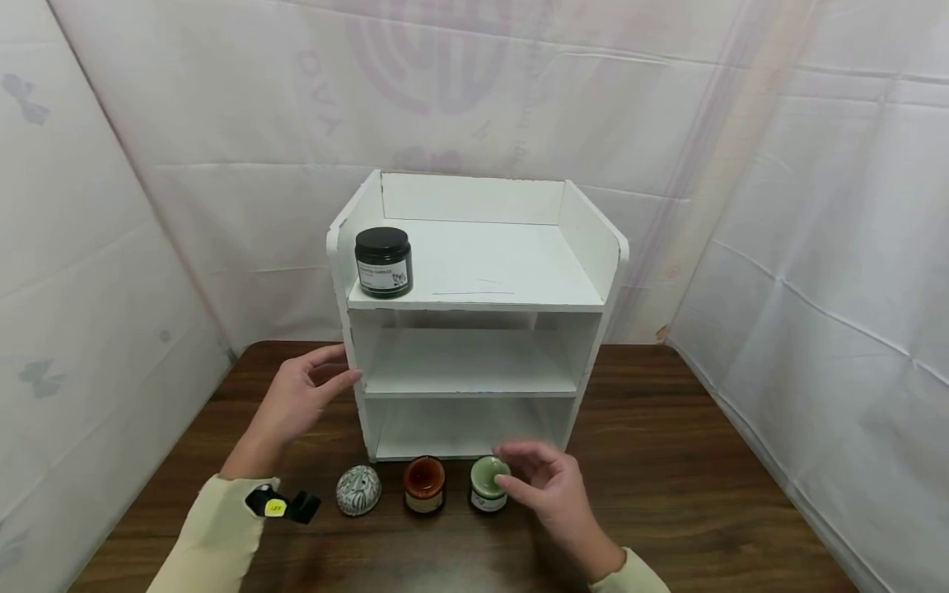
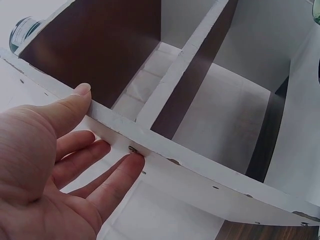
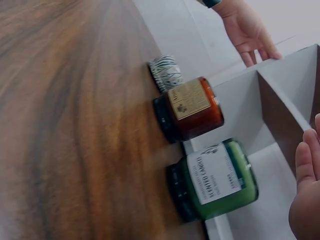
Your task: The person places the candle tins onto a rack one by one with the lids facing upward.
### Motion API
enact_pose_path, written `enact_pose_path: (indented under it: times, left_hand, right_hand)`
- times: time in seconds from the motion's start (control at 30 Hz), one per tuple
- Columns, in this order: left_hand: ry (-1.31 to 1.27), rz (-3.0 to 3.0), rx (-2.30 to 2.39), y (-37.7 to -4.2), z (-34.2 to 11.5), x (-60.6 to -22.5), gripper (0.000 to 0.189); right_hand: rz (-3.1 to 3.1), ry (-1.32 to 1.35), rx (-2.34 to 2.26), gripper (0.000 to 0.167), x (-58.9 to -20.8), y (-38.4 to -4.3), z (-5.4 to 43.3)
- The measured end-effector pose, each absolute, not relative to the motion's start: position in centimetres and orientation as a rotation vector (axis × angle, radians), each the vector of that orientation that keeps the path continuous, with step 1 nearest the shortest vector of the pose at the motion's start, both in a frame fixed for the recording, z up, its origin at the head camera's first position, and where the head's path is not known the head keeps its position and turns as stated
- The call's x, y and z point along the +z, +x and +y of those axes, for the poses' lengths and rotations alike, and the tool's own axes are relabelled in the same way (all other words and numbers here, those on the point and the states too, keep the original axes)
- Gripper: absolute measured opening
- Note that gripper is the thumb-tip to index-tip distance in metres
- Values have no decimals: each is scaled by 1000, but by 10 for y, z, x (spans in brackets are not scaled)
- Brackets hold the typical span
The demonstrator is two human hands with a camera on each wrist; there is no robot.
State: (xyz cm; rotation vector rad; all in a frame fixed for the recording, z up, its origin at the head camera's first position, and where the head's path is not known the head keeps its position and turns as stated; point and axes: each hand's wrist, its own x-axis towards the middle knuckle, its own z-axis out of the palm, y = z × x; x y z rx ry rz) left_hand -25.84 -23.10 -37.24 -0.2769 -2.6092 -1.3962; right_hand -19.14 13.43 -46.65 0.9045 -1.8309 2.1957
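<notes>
My left hand (image 1: 300, 395) touches the left side panel of a white shelf unit (image 1: 474, 387), its thumb (image 2: 80, 97) at the front edge and fingertips against the outer face. By the green candle jar (image 1: 489, 484), my right hand (image 1: 544, 486) hovers with fingers loosely bent; the right wrist view shows it apart from the jar. An amber candle jar (image 1: 425, 486) stands to the left. Both jars have their black lids at the table end in the right wrist view. Left of them sits a small round black-and-white patterned object (image 1: 358, 491).
A black candle jar (image 1: 383, 263) with a white label stands at the left of the unit's top shelf. The unit rests on a dark wooden table (image 1: 667, 494). White sheeting (image 1: 252, 165) hangs behind and at both sides.
</notes>
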Motion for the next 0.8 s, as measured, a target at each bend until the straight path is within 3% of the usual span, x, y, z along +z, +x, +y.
enact_pose_path:
  times: [0.5,0.8]
  left_hand:
    - [-307,-2598,-1401,-257,-231,-370,59]
    - [-324,-2593,-1392,-257,-232,-371,59]
  right_hand:
    - [-1982,717,2141,31,-491,-196,135]
    - [-2069,623,2108,39,-503,-203,137]
